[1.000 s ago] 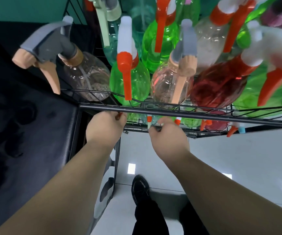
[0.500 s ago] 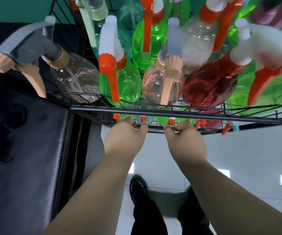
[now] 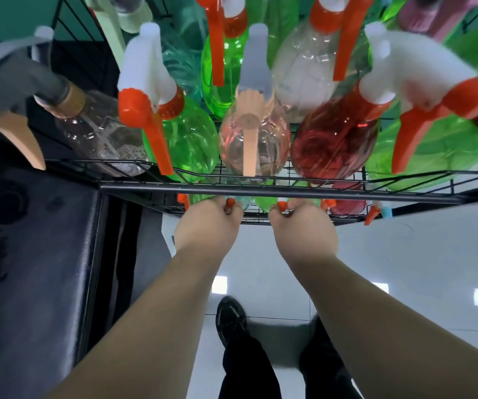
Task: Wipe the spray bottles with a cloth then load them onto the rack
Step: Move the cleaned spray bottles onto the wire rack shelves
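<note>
Bottles (image 3: 188, 139) were seen standing on the rack (image 3: 260, 194) at 12 o'clock. Left hand (image 3: 207, 226) and right hand (image 3: 304, 230) were found under its front rail, both curled; what was gripped could not be told.

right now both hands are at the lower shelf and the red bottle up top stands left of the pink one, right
Not quite. The head view shows the red bottle standing right of the pink bottle, not left. The left hand and right hand are indeed at the lower shelf.
</note>
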